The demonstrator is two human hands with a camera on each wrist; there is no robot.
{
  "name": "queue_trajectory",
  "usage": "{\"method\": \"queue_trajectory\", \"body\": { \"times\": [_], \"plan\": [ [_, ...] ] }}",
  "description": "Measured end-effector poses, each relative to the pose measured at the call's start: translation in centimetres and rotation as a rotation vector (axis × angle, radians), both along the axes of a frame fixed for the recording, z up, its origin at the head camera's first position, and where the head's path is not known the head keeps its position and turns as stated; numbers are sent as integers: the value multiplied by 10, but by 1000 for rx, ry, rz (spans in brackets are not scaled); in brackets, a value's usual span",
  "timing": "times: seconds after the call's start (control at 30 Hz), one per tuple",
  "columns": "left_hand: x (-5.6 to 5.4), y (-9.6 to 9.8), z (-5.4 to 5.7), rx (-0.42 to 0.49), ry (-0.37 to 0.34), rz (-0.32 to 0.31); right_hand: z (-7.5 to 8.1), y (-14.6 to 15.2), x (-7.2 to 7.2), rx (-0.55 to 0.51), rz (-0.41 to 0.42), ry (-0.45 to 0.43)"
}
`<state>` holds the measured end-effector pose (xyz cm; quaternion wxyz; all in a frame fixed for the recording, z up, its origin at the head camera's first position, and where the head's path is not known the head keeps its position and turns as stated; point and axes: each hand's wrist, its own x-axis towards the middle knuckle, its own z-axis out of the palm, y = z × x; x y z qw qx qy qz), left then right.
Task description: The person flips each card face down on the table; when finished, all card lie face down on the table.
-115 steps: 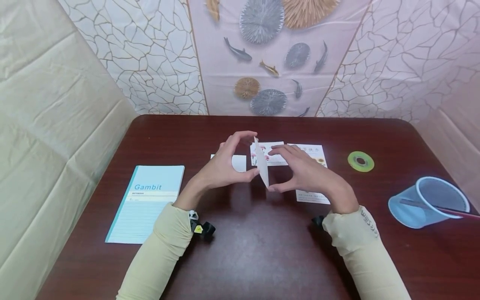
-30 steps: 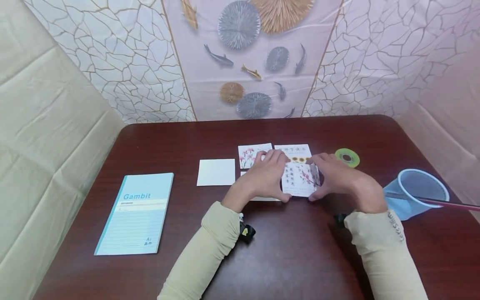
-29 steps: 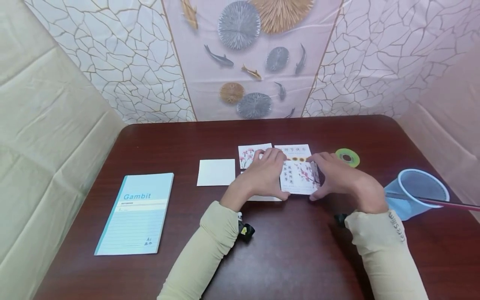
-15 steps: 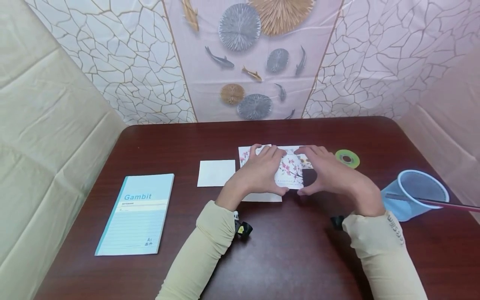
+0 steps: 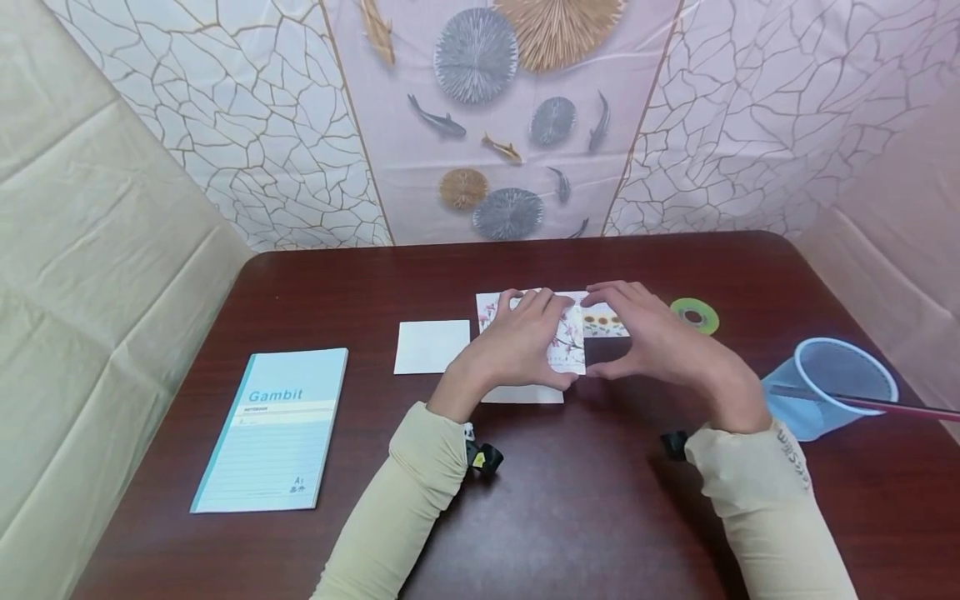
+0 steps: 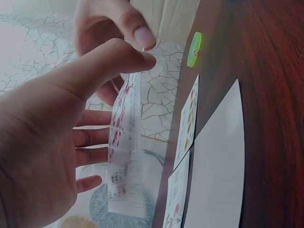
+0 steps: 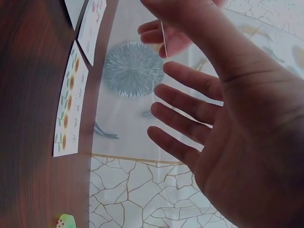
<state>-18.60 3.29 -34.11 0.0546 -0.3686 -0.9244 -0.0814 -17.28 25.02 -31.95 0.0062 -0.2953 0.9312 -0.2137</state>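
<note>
A greeting card (image 5: 567, 340) with pink blossoms is raised off the table between both hands. My left hand (image 5: 517, 343) holds it, thumb at the near edge and fingers at the far edge, covering its left part. Thumb and index finger of my right hand (image 5: 648, 343) meet the card's right-hand corners; its other fingers (image 7: 180, 121) are spread. The left wrist view shows the card (image 6: 124, 147) steeply tilted. Behind it lie a sunflower card (image 5: 606, 323) and a pink-flower card (image 5: 486, 307). Partly hidden beneath the left hand is a blank white card (image 5: 525, 395).
Another blank white card (image 5: 432, 347) lies to the left. Further left is a Gambit notebook (image 5: 273, 429). A green roll of tape (image 5: 694, 316) sits at right, near a tipped blue mesh cup (image 5: 828, 392) with a dark red stick-like item (image 5: 892, 407) in it.
Over the last second the blossom card has shifted left and more of it is behind my left hand. My right hand followed leftward. More of the sunflower card shows.
</note>
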Motion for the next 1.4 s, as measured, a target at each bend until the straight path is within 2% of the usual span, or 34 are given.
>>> {"method": "queue_trajectory", "body": {
  "times": [0.2,0.27,0.33,0.4,0.57,0.63,0.7,0.77,0.8,0.9,1.0,1.07,1.17,1.23,1.4],
  "plan": [
    [-1,1,0,45,3,-6,0,0,-1,-17,-18,-23],
    [-2,0,1,104,-4,9,-1,0,-1,-27,-30,-45],
    [-3,-1,3,208,-26,12,-3,0,-2,-34,-30,-74],
    [-3,-3,6,343,-83,-9,-5,0,-2,-48,-30,-122],
    [-2,-8,11,690,-323,-129,-12,1,-4,-78,-29,-205],
    [-2,-9,12,778,-398,-166,-13,4,-5,-78,-30,-208],
    [-3,-11,12,807,-439,-166,-12,9,-6,-69,-41,-207],
    [-4,-13,12,771,-458,-138,-10,16,-5,-34,-71,-201],
    [-5,-13,10,724,-452,-116,-8,20,-5,-12,-94,-200],
    [-8,-14,3,502,-407,-51,-4,32,-1,68,-143,-197],
    [-10,-10,-12,276,-362,-34,-5,40,2,119,-160,-230],
    [-10,-5,-21,160,-350,-29,-8,42,4,152,-163,-260],
    [-7,1,-32,35,-338,-15,-13,40,4,207,-170,-289],
    [-4,4,-35,-27,-323,-2,-16,37,3,240,-174,-288],
    [-1,6,-36,-88,-313,7,-19,32,2,278,-185,-295]
  ]
}}
